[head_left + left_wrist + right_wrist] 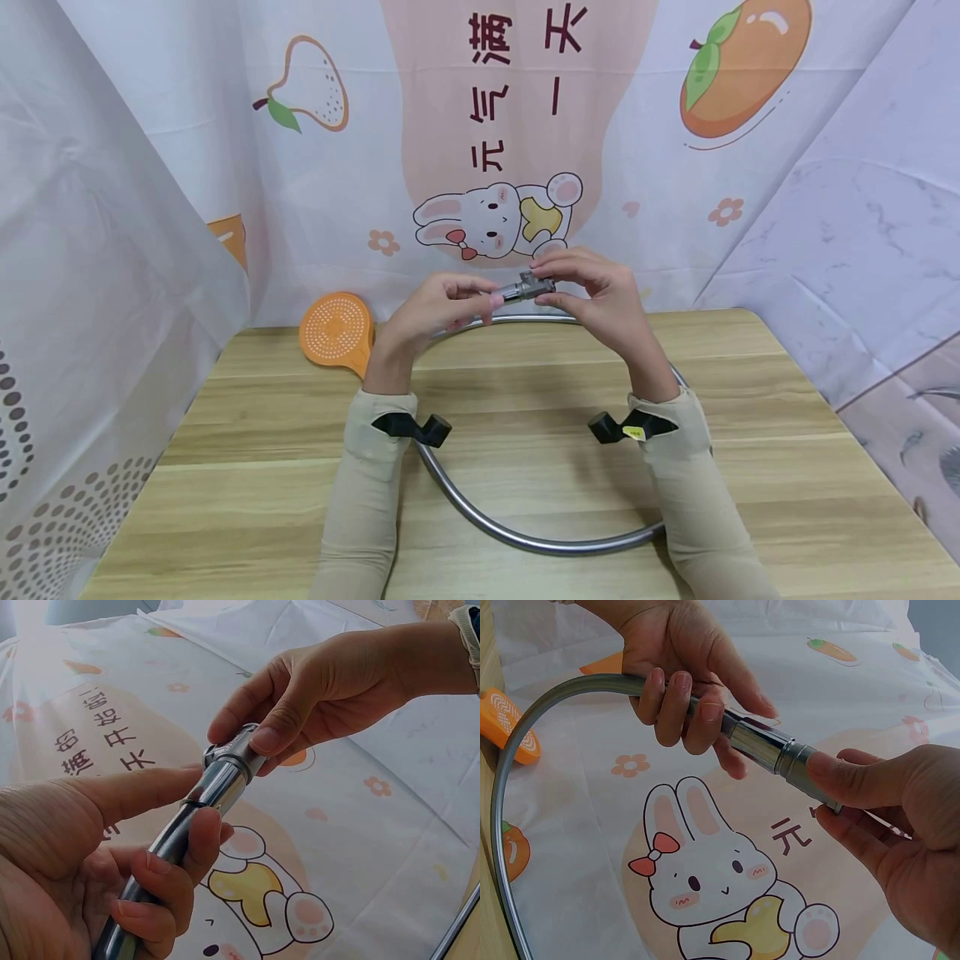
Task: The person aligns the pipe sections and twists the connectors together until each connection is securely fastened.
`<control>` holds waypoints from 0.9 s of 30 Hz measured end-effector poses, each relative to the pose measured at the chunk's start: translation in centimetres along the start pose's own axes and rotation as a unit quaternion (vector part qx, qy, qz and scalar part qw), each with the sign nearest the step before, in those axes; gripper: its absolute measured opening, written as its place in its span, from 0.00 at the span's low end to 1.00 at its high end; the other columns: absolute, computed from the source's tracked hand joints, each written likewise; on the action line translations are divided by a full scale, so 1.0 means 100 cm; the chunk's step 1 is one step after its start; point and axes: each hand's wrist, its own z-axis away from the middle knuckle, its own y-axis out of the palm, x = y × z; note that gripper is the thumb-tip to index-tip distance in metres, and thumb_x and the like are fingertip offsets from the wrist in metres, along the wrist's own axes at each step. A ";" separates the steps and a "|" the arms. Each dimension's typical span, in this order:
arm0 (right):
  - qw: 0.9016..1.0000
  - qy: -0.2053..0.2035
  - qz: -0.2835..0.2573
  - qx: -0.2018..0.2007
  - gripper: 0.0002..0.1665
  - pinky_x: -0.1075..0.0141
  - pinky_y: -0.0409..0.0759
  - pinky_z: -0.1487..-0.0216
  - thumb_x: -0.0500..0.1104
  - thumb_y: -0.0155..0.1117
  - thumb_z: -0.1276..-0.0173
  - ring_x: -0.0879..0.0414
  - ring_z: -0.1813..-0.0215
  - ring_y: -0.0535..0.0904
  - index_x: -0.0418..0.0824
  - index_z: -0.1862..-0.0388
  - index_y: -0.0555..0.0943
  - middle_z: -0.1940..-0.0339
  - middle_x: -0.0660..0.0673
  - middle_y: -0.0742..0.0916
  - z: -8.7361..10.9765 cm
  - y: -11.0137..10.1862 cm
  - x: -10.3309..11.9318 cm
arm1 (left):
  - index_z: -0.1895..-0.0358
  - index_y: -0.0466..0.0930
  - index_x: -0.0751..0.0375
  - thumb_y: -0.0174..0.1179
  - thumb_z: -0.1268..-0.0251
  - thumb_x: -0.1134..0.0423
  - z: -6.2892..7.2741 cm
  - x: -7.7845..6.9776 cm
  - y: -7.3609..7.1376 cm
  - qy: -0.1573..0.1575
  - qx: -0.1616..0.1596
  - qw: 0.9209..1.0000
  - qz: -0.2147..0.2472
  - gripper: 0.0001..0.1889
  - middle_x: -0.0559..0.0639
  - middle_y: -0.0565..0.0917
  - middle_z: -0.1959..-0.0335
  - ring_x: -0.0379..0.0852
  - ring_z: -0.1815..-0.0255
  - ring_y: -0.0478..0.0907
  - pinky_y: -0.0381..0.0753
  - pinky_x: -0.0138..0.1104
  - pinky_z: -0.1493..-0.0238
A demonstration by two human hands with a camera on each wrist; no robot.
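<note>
A silver shower hose (pixel 551 546) loops over the table, and its chrome end connector (pixel 759 742) is up in the air between the hands. My left hand (pixel 438 310) grips the hose just behind that connector, its fingers curled round it in the left wrist view. On the connector's far end sits a small grey metal fitting (pixel 534 286) with a side stub. My right hand (pixel 600 296) pinches this fitting between thumb and fingers. Fitting and connector meet in line; how far they are threaded cannot be seen. The right fingertips partly cover the fitting.
An orange shower head (pixel 336 329) lies at the table's back left, its handle partly behind the left wrist. The wooden table (pixel 247 467) ends at a printed cloth backdrop (pixel 322 200). Black wrist cameras are strapped to both sleeves.
</note>
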 end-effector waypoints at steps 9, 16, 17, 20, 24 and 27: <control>1.000 0.001 0.002 0.002 0.21 0.66 0.84 0.44 0.18 0.74 0.49 0.55 0.44 0.82 0.27 0.55 0.87 0.52 0.38 0.88 0.000 0.000 0.000 | 0.55 0.87 0.67 0.61 0.26 0.59 -0.001 0.001 0.000 -0.010 -0.012 1.000 -0.003 0.12 0.46 0.83 0.77 0.39 0.83 0.61 0.58 0.28 0.79; 1.000 -0.004 -0.001 0.006 0.21 0.66 0.84 0.44 0.18 0.74 0.50 0.55 0.44 0.83 0.27 0.55 0.87 0.53 0.40 0.89 0.001 -0.001 -0.001 | 0.50 0.85 0.71 0.61 0.25 0.61 0.000 0.001 0.001 -0.011 -0.008 1.000 0.005 0.14 0.47 0.83 0.76 0.39 0.82 0.62 0.59 0.29 0.79; 1.000 -0.005 -0.001 0.007 0.21 0.66 0.84 0.44 0.18 0.74 0.50 0.55 0.44 0.83 0.27 0.55 0.87 0.53 0.40 0.89 0.001 -0.001 -0.001 | 0.50 0.85 0.69 0.61 0.26 0.61 0.000 0.001 0.001 -0.013 -0.009 1.000 0.006 0.13 0.47 0.83 0.76 0.39 0.82 0.62 0.59 0.29 0.79; 1.000 -0.005 -0.001 0.007 0.21 0.66 0.84 0.44 0.18 0.74 0.49 0.55 0.44 0.82 0.27 0.55 0.87 0.53 0.40 0.89 0.001 -0.002 -0.002 | 0.51 0.86 0.66 0.61 0.26 0.61 0.000 0.001 0.001 -0.015 -0.011 1.000 0.006 0.12 0.47 0.83 0.75 0.39 0.83 0.62 0.59 0.29 0.79; 1.000 -0.004 -0.002 0.005 0.20 0.67 0.84 0.44 0.18 0.74 0.49 0.56 0.43 0.82 0.26 0.55 0.87 0.53 0.40 0.89 0.000 -0.002 -0.002 | 0.52 0.86 0.65 0.62 0.26 0.61 0.000 0.000 0.002 -0.011 -0.014 1.000 0.007 0.11 0.47 0.83 0.75 0.39 0.83 0.61 0.59 0.28 0.79; 1.000 -0.005 -0.002 0.005 0.20 0.66 0.84 0.44 0.18 0.74 0.49 0.56 0.44 0.82 0.26 0.55 0.86 0.53 0.39 0.89 0.000 -0.002 -0.002 | 0.51 0.86 0.66 0.63 0.27 0.62 0.000 0.000 0.002 -0.005 -0.015 1.000 0.010 0.11 0.47 0.83 0.76 0.39 0.82 0.62 0.57 0.29 0.80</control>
